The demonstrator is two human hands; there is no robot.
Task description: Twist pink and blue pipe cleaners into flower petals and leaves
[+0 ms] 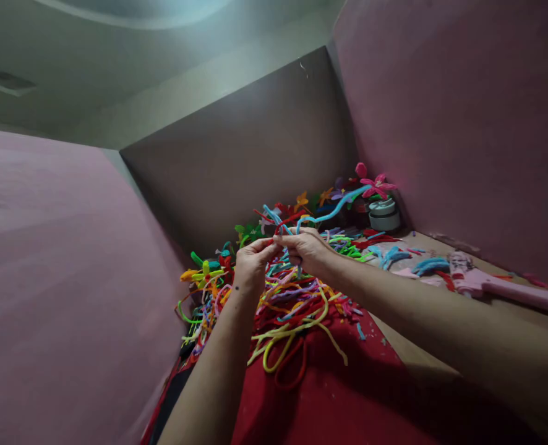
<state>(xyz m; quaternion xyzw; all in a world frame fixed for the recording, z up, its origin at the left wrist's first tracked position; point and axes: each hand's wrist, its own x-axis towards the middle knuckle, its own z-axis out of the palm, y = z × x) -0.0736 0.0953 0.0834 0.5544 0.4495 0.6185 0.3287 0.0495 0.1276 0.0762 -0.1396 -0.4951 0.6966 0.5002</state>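
"Pinching what, up there?"

"Left hand (254, 258) and right hand (312, 248) have fingertips closed together where a red stem (297, 216) meets a blue stem (332, 214), above the pile of stems (297, 303). Which holds which, I can't tell."

"Finished?"

"Seemingly not; ends stick out loose. Shaped flowers (380, 185) stand behind."

"Around?"

"Red cloth (329, 395), pale tabletop (404, 346), pink walls (450, 123)."
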